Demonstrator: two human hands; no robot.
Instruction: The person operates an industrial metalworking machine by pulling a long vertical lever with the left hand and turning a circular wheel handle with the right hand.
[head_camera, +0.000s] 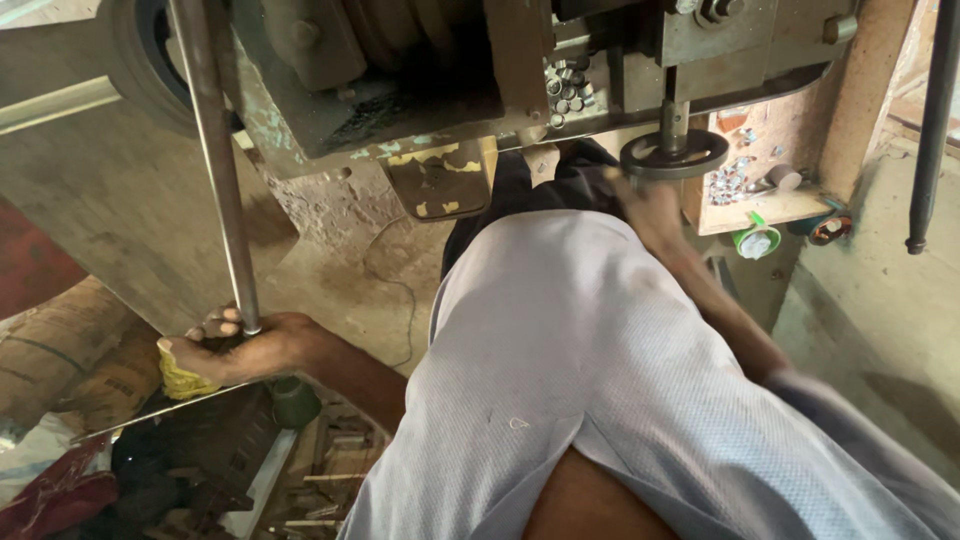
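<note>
The left hand (235, 350) at 8 o'clock wraps the long grey steel lever rod (218, 170) — grip pressed around it; the right hand (650, 205) touches the dark round metal handwheel (674, 153) at 1 o'clock — its grip I cannot tell.

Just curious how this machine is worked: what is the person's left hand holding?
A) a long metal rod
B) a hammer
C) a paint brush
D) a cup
A: the left hand is wrapped round the lower end of the long metal rod that rises past the machine.
</note>
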